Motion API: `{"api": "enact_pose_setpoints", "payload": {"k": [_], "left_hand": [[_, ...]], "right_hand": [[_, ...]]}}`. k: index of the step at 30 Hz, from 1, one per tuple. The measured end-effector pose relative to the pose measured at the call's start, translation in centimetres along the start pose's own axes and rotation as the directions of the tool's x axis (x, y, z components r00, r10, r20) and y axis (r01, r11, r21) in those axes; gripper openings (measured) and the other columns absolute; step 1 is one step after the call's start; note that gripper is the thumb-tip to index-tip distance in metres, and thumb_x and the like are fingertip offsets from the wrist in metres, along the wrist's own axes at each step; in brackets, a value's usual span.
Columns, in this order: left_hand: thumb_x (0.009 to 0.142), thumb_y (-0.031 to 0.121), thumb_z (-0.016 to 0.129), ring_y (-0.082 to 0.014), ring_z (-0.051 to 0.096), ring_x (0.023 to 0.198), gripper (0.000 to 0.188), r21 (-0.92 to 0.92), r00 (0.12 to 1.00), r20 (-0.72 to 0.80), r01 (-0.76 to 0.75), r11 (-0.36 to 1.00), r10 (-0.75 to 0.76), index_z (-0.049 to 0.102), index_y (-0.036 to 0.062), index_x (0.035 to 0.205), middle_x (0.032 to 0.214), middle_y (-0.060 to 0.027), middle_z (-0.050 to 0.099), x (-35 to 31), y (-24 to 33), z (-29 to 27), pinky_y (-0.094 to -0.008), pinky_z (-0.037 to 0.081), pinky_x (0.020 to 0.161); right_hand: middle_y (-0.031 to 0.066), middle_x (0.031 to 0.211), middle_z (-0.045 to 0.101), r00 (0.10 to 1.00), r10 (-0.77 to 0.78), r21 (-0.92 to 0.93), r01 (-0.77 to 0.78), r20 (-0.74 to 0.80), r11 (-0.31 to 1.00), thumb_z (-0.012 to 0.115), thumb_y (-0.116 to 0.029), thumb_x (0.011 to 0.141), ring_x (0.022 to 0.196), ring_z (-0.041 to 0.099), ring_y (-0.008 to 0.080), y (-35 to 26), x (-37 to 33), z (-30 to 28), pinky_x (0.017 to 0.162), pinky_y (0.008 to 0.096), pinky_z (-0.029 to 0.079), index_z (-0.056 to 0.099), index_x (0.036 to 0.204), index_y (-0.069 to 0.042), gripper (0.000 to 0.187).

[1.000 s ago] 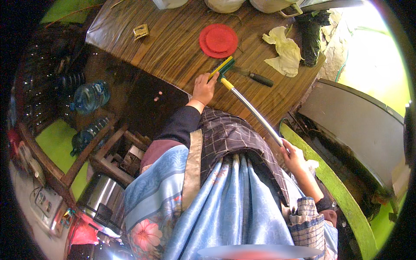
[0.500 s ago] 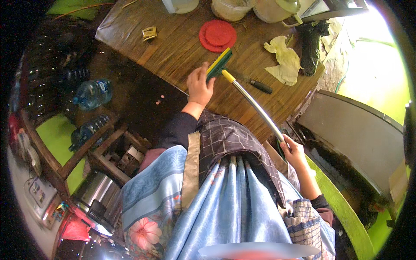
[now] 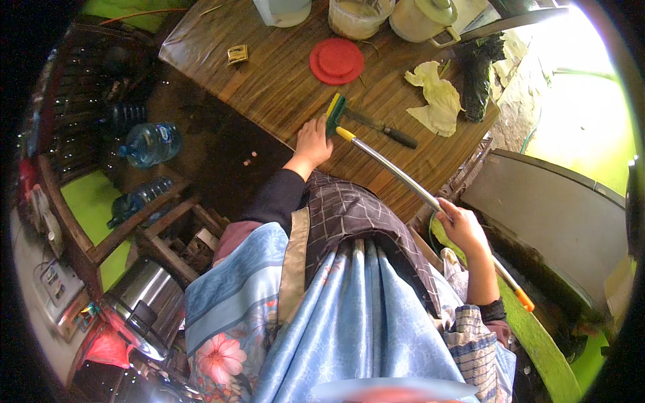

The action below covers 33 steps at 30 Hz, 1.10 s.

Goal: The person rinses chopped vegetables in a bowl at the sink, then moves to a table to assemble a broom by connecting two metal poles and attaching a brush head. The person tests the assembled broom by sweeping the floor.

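Observation:
A long-handled squeegee (image 3: 393,168) slants across in front of me. It has a green head with a yellow strip, a silver pole and an orange end. My left hand (image 3: 313,143) closes on the head at the table's near edge. Lower right, my right hand (image 3: 462,227) wraps round the pole, whose orange end sticks out beyond my forearm. Just past the head lies a knife (image 3: 400,137) with a black handle, its blade partly behind the squeegee. Farther off, a red round lid (image 3: 336,62) rests on the wood-patterned table (image 3: 269,80).
A wilted pale leaf (image 3: 435,101), a small yellowish packet (image 3: 237,54), a clear tub (image 3: 353,20) and a lidded pot (image 3: 420,23) are on the table. Large blue water bottles (image 3: 151,144) stand left. A green bench (image 3: 537,336) runs along my right.
The squeegee head has turned more upright and come slightly toward me, with both hands still on the tool. Its orange end now shows beyond my right forearm.

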State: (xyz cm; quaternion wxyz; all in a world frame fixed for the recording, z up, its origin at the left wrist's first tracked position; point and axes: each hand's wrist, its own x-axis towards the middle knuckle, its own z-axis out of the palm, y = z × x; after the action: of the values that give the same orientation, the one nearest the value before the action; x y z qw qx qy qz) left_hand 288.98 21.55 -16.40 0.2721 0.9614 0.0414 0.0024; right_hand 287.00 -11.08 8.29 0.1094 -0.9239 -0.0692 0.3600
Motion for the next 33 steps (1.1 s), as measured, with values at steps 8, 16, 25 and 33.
{"api": "enact_pose_setpoints", "payload": {"k": [8, 16, 25, 33], "left_hand": [[0.085, 0.027, 0.052, -0.0329, 0.053, 0.087, 0.03, -0.059, 0.955, -0.296, -0.008, 0.998, -0.01, 0.05, 0.0043, 0.104, 0.092, -0.0139, 0.053, 4.3, -2.7, 3.2, -0.0442, 0.041, 0.073], [0.084, 0.025, 0.055, -0.0323, 0.052, 0.075, 0.022, -0.17, 0.94, -0.339, -0.015, 0.985, -0.045, 0.054, 0.0052, 0.094, 0.08, -0.012, 0.052, 5.4, -3.5, 4.0, -0.043, 0.042, 0.066], [0.082, 0.012, 0.057, -0.0307, 0.05, 0.068, 0.009, -0.242, 0.933, -0.356, -0.043, 0.969, -0.047, 0.058, 0.0037, 0.086, 0.072, -0.0107, 0.051, 5.4, -4.1, 4.7, -0.0412, 0.04, 0.061], [0.081, 0.01, 0.057, -0.0299, 0.051, 0.07, 0.01, -0.248, 0.93, -0.363, -0.039, 0.968, -0.055, 0.058, 0.0022, 0.087, 0.075, -0.0106, 0.054, 5.3, -4.4, 5.3, -0.0405, 0.04, 0.063]], "right_hand": [[0.0203, 0.084, 0.062, 0.995, 0.005, -0.189, 0.014, 0.101, 0.982, 0.051, -0.024, 0.085, 0.078, 0.06, 0.0367, -5.0, 1.6, -6.0, 0.07, 0.044, 0.049, 0.053, 0.119, -0.018, 0.034], [0.0194, 0.08, 0.062, 0.985, 0.051, -0.324, 0.006, 0.166, 0.946, 0.047, -0.025, 0.087, 0.076, 0.06, 0.0366, -9.4, 3.1, -8.6, 0.067, 0.0443, 0.049, 0.05, 0.122, -0.019, 0.035], [0.0182, 0.08, 0.06, 0.976, 0.117, -0.339, -0.049, 0.183, 0.939, 0.05, -0.022, 0.086, 0.076, 0.059, 0.0341, -10.3, 4.4, -8.4, 0.067, 0.0429, 0.048, 0.049, 0.123, -0.016, 0.038], [0.0172, 0.081, 0.058, 0.96, 0.153, -0.376, -0.056, 0.233, 0.925, 0.043, -0.027, 0.09, 0.071, 0.06, 0.0347, -9.2, 4.3, -6.8, 0.063, 0.0434, 0.049, 0.04, 0.13, -0.02, 0.041]]}}
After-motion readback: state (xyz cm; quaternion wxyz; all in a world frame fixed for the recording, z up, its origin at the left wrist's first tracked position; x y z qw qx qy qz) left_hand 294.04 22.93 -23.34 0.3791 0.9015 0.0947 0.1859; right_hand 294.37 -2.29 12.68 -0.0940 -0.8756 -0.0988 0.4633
